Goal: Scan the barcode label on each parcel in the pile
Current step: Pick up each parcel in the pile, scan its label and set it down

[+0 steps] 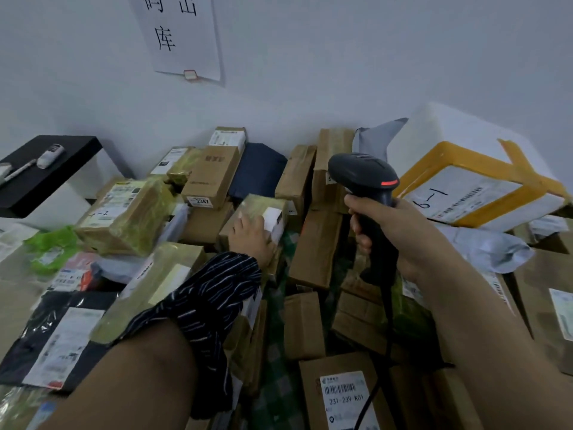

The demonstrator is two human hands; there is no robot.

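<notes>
Parcels (313, 246) lie heaped against a white wall, mostly brown cardboard boxes with some plastic mailers among them. Near the middle of the pile the left hand (251, 234), in a dark striped sleeve (217, 293), grips a small taped box (260, 204), its fingers touching the white label (273, 220). The right hand (403, 234) is wrapped round the handle of a black barcode scanner (362, 173), held upright above the pile. At the pile's right edge sits a white foam box (465, 187) bound with yellow tape. A paper sign (183, 35) hangs on the wall.
</notes>
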